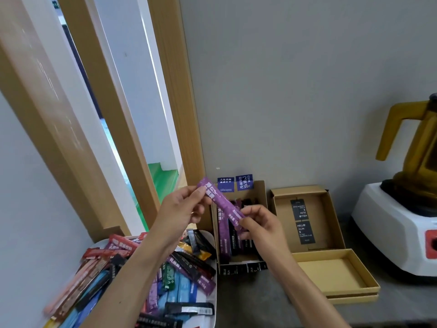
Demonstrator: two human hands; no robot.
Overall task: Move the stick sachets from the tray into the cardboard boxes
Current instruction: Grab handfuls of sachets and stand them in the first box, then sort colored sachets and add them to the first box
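A purple stick sachet [221,201] is held in the air above the left cardboard box [261,192]. My left hand [182,209] pinches its upper end and my right hand [260,224] pinches its lower end. That box holds several purple and dark sachets standing side by side. A white tray [211,301] at the lower left is heaped with several sachets [179,275] in red, blue, black, purple and orange. To the right lies a second cardboard box [331,214], open, with two black cards inside and no sachets.
A white and amber blender [402,209] stands at the right edge. A grey wall is behind the boxes, a wooden door frame [175,102] at the back left. Two blue labels [235,183] stand at the left box's far end.
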